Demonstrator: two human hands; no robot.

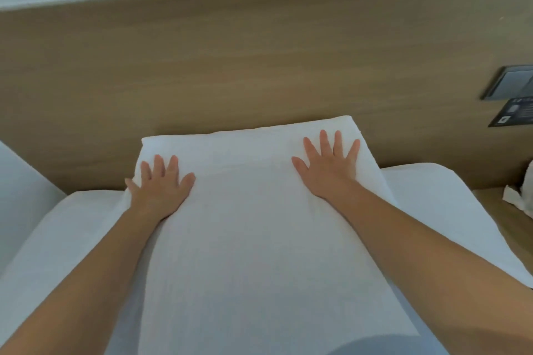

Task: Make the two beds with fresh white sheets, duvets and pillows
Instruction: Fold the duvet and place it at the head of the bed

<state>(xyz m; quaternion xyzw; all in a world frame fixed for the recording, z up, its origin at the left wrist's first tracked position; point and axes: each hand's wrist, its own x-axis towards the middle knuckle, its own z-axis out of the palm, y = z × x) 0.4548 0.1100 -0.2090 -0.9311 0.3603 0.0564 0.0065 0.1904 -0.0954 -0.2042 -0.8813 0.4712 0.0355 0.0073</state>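
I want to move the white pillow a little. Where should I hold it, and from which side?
Probably its left and right edges, one hand from each side. The pillow lies flat, far edge at the headboard; the left hand and right hand rest flat near those edges.

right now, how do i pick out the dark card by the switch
Follow the wooden headboard panel behind the bed to the view's right edge. A grey switch plate is mounted there; the dark card sits just below it, black with small pale markings where the plate is plain.
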